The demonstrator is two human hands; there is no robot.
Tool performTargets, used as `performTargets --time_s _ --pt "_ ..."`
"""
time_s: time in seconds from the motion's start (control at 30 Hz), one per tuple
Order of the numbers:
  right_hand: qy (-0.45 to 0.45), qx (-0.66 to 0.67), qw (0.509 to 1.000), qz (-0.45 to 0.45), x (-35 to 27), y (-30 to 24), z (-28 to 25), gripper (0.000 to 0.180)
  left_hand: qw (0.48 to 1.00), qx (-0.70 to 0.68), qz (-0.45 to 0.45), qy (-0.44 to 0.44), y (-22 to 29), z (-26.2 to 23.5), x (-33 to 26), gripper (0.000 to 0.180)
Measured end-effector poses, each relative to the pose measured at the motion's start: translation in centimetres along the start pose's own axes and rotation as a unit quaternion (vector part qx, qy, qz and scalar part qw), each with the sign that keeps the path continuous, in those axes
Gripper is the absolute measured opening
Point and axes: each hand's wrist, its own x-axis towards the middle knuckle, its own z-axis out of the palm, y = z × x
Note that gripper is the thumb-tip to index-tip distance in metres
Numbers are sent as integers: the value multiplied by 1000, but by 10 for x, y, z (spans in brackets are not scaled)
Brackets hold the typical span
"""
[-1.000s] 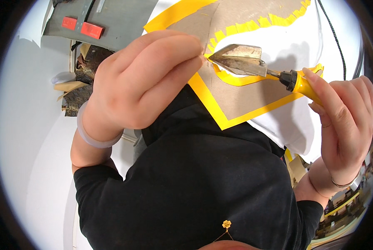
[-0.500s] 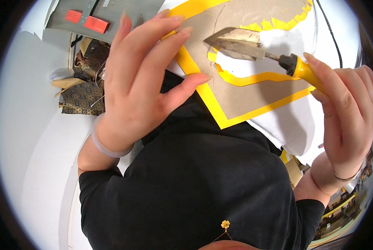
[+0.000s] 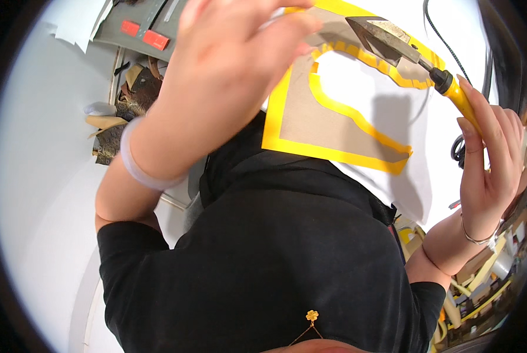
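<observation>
Gripping a yellow-handled iron [image 3: 393, 41], right hand [image 3: 490, 159] above taped cardboard [image 3: 334, 117].

Two bare hands are showing: one left hand [image 3: 228, 65] raised with its fingers spread and one right hand [image 3: 490, 159] gripping one yellow-handled iron with a pointed metal head [image 3: 393, 41]. One brown cardboard sheet edged with yellow tape [image 3: 319, 117] is lying on the white surface, one black cable [image 3: 437, 29] is trailing past it, and two red rectangular tabs [image 3: 143, 34] are sitting on one grey panel [image 3: 122, 41]. One pale translucent bangle [image 3: 135, 167] is circling the left wrist and one thin metal bracelet [image 3: 472, 235] the right (the scraps heaped at the left edge are blurring together too much to count).
</observation>
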Motion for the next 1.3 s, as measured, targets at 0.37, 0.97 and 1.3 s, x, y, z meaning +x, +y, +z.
performTargets --time_s 0.37,0.97,1.3 --pt "35 34 998 41 -23 -13 18 44 978 -129 -155 46 41 27 -14 23" --pt "-31 71 997 31 -2 -30 22 45 967 -182 -181 -15 31 23 -22 12" --pt "-43 70 996 27 -1 -32 24 45 971 -187 -148 7 28 28 -26 16"
